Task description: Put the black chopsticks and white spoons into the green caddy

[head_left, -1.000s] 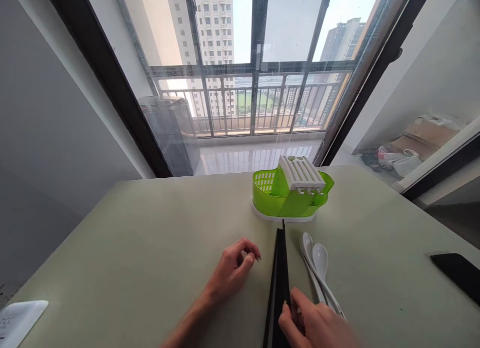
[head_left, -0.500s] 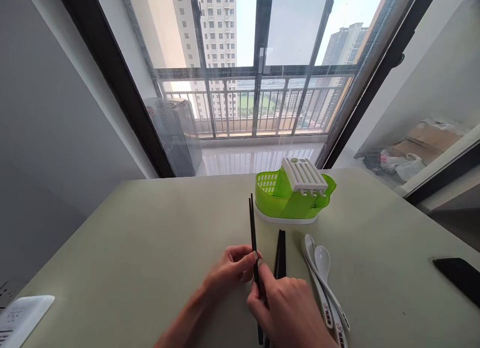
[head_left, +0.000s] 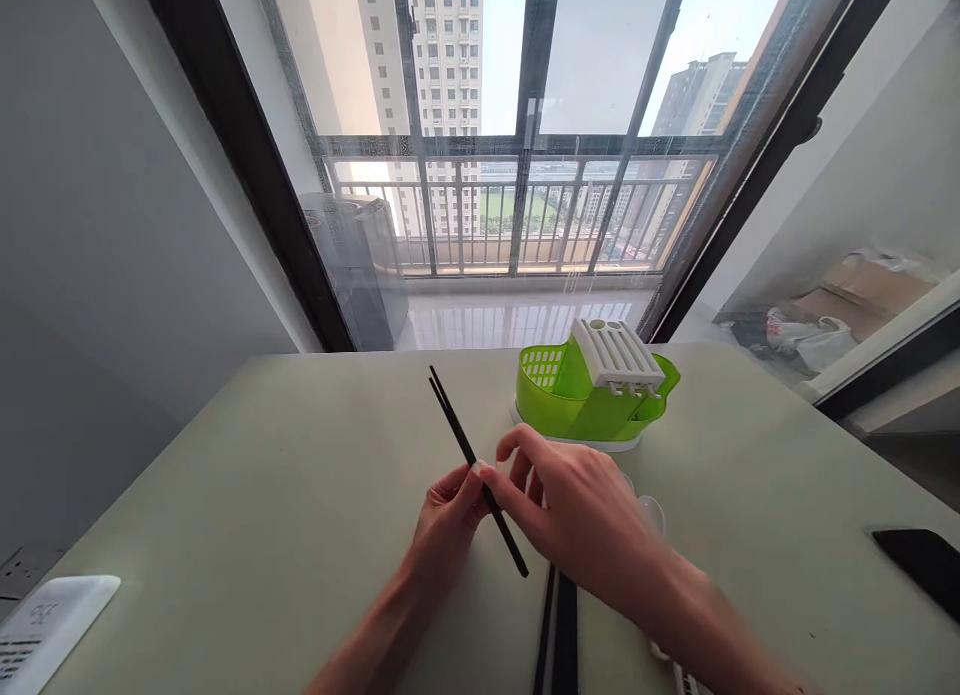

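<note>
A pair of black chopsticks is pinched in my left hand near its middle, tips slanting up to the left and slightly parted. Over the lower half hovers my right hand; its fingers are curled loosely and apart, and the thumb tip meets the chopsticks beside my left thumb. Below the right hand, more black chopsticks lie on the table. White spoons lie mostly hidden under my right wrist. Just beyond my right hand stands a green utensil caddy with a white slotted top.
The pale table reaches to a glass door in front. A dark flat object lies at the right edge, and a white printed object at the left edge. Bags and cardboard sit behind the glass at right.
The chopsticks have swung from nearly upright to leaning left and risen a little. My right hand has let go of their lower end and moved up, now covering most of the spoons.
</note>
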